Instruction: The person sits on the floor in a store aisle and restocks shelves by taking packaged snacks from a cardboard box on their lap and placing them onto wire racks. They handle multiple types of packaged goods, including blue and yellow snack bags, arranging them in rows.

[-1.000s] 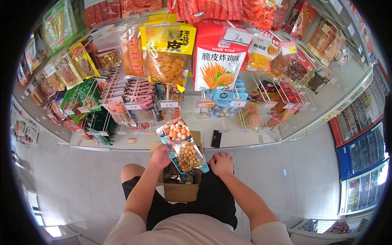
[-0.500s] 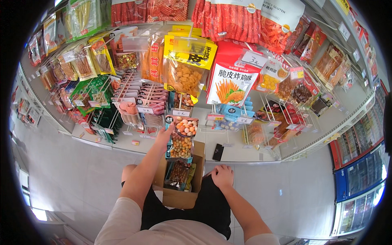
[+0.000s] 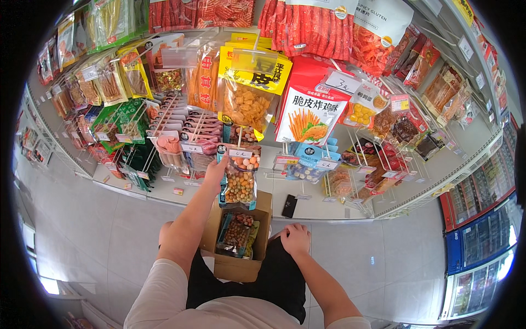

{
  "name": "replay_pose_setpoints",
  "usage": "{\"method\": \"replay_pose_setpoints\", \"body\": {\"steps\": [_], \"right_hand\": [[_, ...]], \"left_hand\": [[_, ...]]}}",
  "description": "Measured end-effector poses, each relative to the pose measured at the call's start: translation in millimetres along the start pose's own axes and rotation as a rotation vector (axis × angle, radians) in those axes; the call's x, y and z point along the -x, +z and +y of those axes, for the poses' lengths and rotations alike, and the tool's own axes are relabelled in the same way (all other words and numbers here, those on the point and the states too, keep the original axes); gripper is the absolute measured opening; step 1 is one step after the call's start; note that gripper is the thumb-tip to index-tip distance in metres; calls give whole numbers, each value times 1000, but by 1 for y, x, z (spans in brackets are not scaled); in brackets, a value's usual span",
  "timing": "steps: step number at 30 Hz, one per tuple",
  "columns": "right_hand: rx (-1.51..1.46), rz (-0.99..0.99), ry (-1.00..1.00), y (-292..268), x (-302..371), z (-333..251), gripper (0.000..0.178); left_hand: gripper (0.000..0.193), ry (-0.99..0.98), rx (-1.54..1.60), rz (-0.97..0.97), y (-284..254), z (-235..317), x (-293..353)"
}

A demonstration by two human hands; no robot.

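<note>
A black phone (image 3: 289,206) lies on the white shelf (image 3: 329,211) below hanging snack bags (image 3: 312,112).

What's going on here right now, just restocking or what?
A person kneels before a shop's snack display. The left hand holds a clear snack bag up at a display hook. The right hand rests on the thigh, beside an open cardboard box holding more bags. A dark phone lies on the base shelf.
</note>
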State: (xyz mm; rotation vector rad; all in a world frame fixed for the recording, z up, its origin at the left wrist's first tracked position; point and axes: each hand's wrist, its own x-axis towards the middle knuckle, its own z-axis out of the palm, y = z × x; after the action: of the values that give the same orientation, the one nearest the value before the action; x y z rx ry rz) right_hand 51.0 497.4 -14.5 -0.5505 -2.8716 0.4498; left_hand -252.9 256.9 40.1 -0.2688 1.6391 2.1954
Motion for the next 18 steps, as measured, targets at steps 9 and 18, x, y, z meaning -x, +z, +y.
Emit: {"method": "replay_pose_setpoints", "body": {"steps": [9, 18], "right_hand": [[20, 53, -108, 8, 5, 19, 16], [-53, 47, -114, -5, 2, 2, 16]], "left_hand": [[58, 4, -109, 39, 14, -7, -36], [44, 46, 112, -125, 21, 10, -126]]}}
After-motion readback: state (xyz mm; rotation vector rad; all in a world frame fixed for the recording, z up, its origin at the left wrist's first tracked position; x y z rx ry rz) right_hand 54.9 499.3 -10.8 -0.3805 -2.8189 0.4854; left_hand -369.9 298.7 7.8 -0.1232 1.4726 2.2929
